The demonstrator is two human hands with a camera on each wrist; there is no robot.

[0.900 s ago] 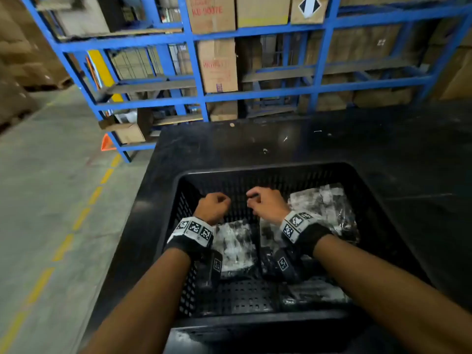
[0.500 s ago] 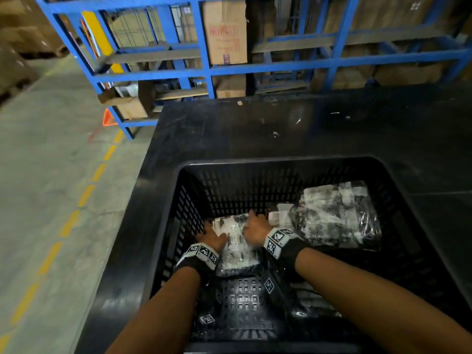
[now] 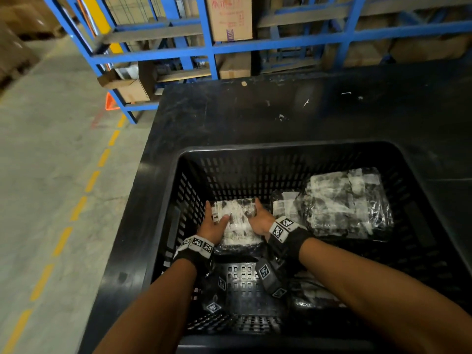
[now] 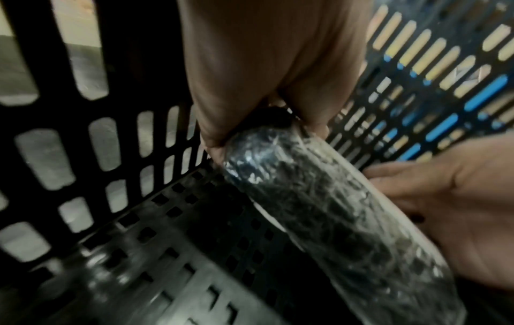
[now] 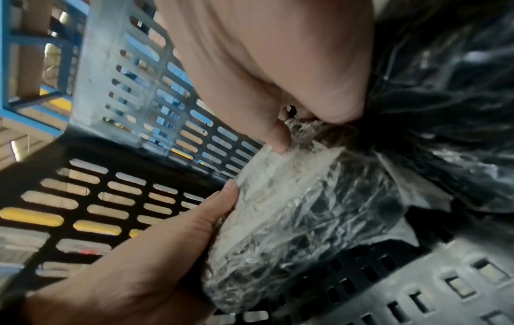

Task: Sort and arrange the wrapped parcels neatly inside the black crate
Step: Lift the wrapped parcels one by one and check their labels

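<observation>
Inside the black crate (image 3: 286, 146) lie at least three wrapped parcels; the left hand (image 3: 213, 227) and right hand (image 3: 260, 221) clasp one parcel (image 3: 236, 221) between them.

1. Both forearms bare, no sleeves.
2. Left wrist band (image 3: 196, 247), lower centre: black strap w/ white strip of black square-code tags.
3. Right wrist band (image 3: 286, 232), centre: same; black cam block w/ tags (image 3: 268, 277) hangs below.

Black slotted crate (image 3: 286, 154) on black tabletop (image 3: 255, 116)

Inside crate: parcels (image 3: 236, 223) of clear film streaked white over black. Behind crate: blue shelving (image 3: 209, 49), brown cartons (image 3: 229, 19). Left of crate: grey floor (image 3: 46, 154), dashed yellow line (image 3: 76, 210).
</observation>
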